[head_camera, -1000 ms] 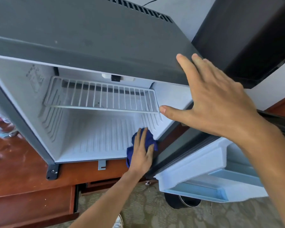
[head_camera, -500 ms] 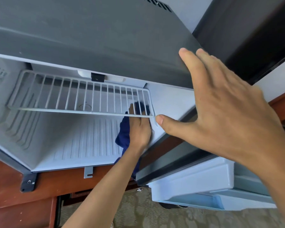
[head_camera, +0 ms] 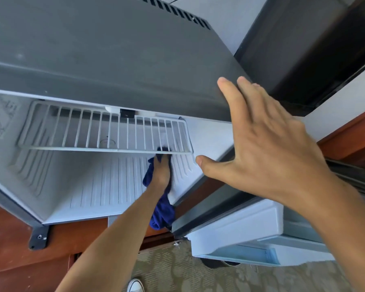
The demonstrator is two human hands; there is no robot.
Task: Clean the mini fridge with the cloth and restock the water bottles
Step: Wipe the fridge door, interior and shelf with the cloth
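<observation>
Wiping is underway: the left hand [head_camera: 161, 173] is pressing a dark blue cloth [head_camera: 161, 216] inside the open grey mini fridge [head_camera: 105, 60], under its white wire shelf [head_camera: 105, 131]. The right hand [head_camera: 268, 140] is resting flat and relaxed on the fridge top. No water bottles are showing, so restocking is likely still waiting.

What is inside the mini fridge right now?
Inside the mini fridge: a white wire shelf and the left hand pressing a blue cloth against the ribbed floor. No bottles show. The hand's fingers and part of the cloth are hidden behind the shelf.

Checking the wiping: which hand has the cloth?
The left hand, inside the fridge under the wire shelf, presses the blue cloth; the right hand rests on top.
</observation>
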